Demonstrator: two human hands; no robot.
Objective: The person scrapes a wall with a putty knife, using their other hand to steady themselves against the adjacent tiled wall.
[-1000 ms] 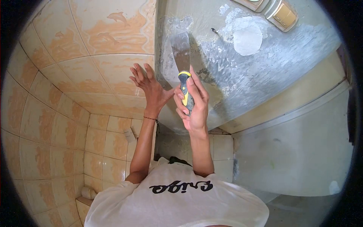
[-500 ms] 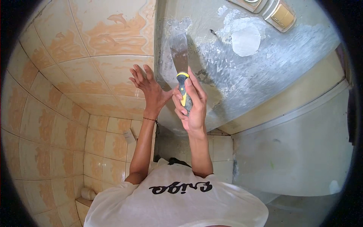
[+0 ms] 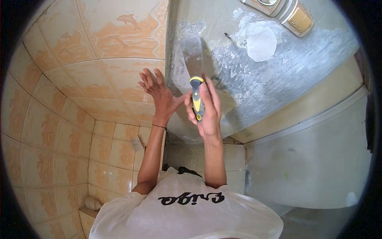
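A putty knife (image 3: 196, 93) with a wide metal blade and a grey and yellow handle is gripped in my right hand (image 3: 209, 107). Its blade points up the grey wall (image 3: 258, 91), overlapping a worn strip beside the tile edge. Flaking paint and whitish scraped areas surround it, with a round white patch (image 3: 261, 46) to the right. My left hand (image 3: 161, 95) is spread open at the tile border, fingers over the orange-patterned tiles (image 3: 131, 75) and thumb reaching toward the grey wall.
A switch or socket plate (image 3: 296, 19) with a tan cover is mounted at the top right. A small dark stub (image 3: 227, 35) sticks out of the wall. A pale door (image 3: 306, 163) stands at the right. Below left, a small box-like holder (image 3: 137, 143) sits on the tiles.
The putty knife has turned in my right hand, so more of its yellow handle and broad blade face shows. My left hand stays spread in place; the view has shifted slightly.
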